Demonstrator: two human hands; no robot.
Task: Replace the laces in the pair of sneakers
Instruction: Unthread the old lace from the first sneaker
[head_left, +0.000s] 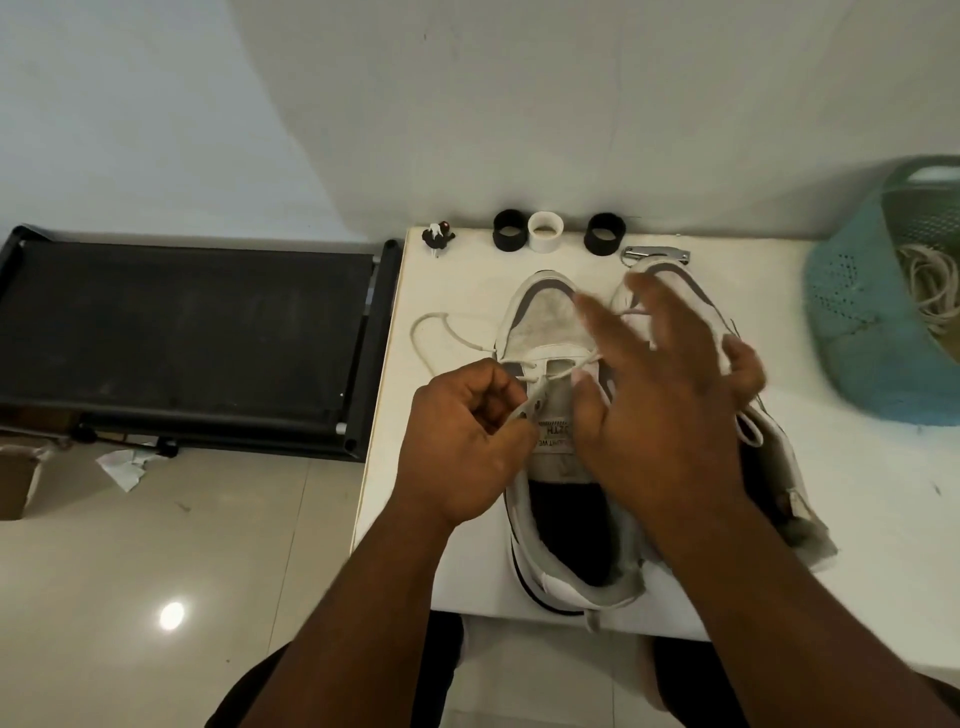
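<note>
Left hand (462, 447) grip pinches lace (524, 410); right hand (660, 395) hovers, fingers spread.

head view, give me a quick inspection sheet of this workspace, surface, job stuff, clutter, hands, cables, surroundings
surface: white table, faint marks, edge toward the person.
job's things: left sneaker and right sneaker side by side, toes pointing away; white lace threaded through the left sneaker's lowest eyelets, its loose end looping onto the table.
clutter: two black rings, a white ring, a small black and white figure and a metal tool along the far edge.
grippers: left hand pinches the lace; right hand spread open above the sneakers, blurred.
cables: nothing seen.
surroundings: teal basket holding pale cords; black treadmill and crumpled paper on the tiled floor.
</note>
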